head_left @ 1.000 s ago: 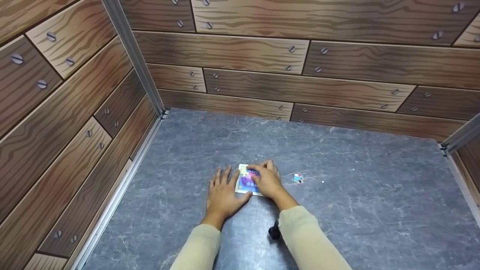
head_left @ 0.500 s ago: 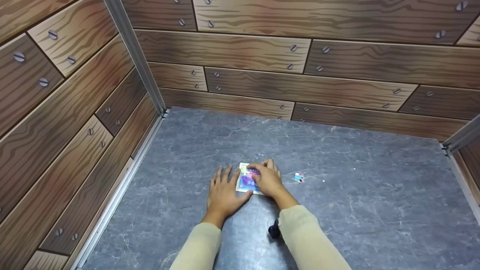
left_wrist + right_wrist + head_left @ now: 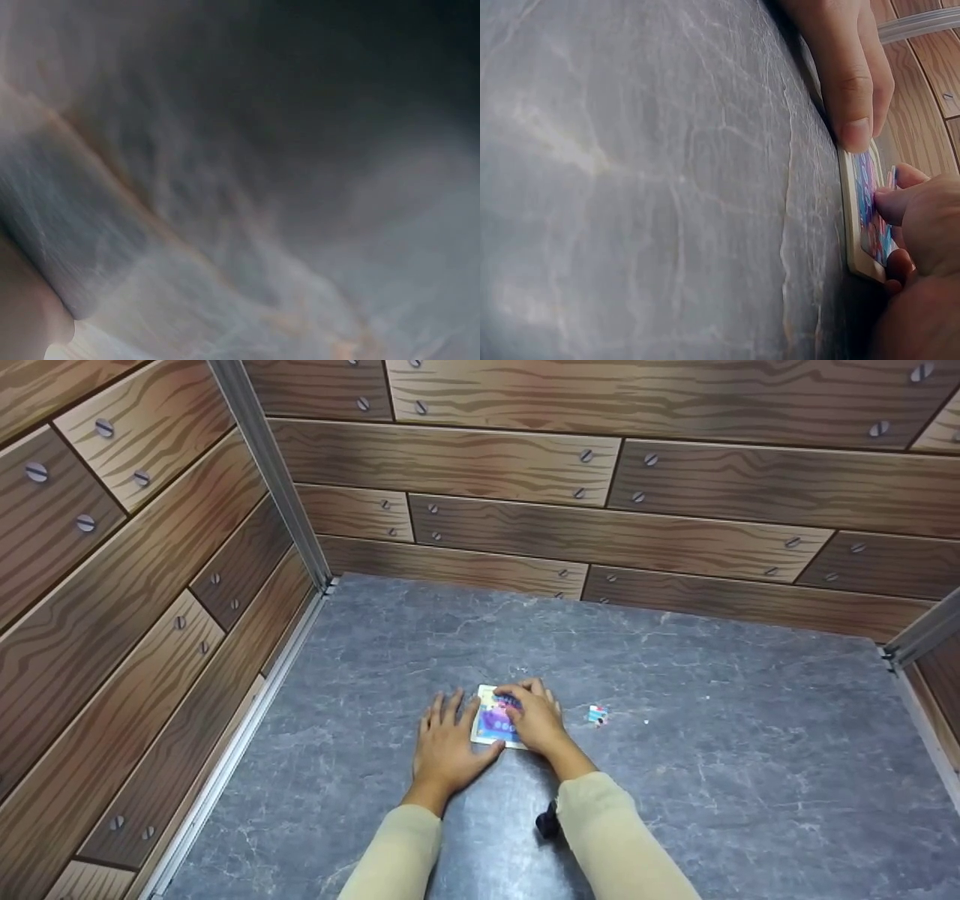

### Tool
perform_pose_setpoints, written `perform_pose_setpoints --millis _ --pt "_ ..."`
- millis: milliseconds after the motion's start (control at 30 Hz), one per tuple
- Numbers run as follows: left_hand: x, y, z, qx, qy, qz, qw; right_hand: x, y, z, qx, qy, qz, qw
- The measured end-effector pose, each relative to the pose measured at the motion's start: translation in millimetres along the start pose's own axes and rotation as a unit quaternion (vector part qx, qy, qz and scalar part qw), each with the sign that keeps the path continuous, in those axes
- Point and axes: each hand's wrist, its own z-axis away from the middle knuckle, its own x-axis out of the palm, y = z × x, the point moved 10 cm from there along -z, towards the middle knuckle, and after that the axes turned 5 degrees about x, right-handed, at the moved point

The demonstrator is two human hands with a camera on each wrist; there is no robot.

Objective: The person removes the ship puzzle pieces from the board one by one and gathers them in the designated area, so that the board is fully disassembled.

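Note:
A small wooden jigsaw puzzle [image 3: 493,727] with a pale rim and a purple, pink and blue picture lies flat between both hands. My left hand [image 3: 448,746] rests spread along its left side, the thumb at the near edge. Over the puzzle's right part bends my right hand [image 3: 538,724]. In the right wrist view its thumb and a finger pinch a thin puzzle piece [image 3: 892,177] tilted up at the board, its other fingers at the rim. My right hand hides much of the picture. The left wrist view is blurred, with little more than skin in one corner.
One loose puzzle piece [image 3: 597,715], white, blue and red, lies on the grey marbled surface [image 3: 735,780] to the right. A tiny white speck lies farther right. Wood-print walls [image 3: 480,457] stand behind and left. A black object [image 3: 548,823] sits beside the right sleeve.

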Motion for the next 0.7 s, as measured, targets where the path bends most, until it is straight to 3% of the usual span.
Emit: perform_pose_setpoints --millis 700 --pt "-0.1 -0.6 0.1 0.001 -0.002 0.006 1.0 0.4 2.5 -1.1 0.013 0.015 0.001 0.9998"
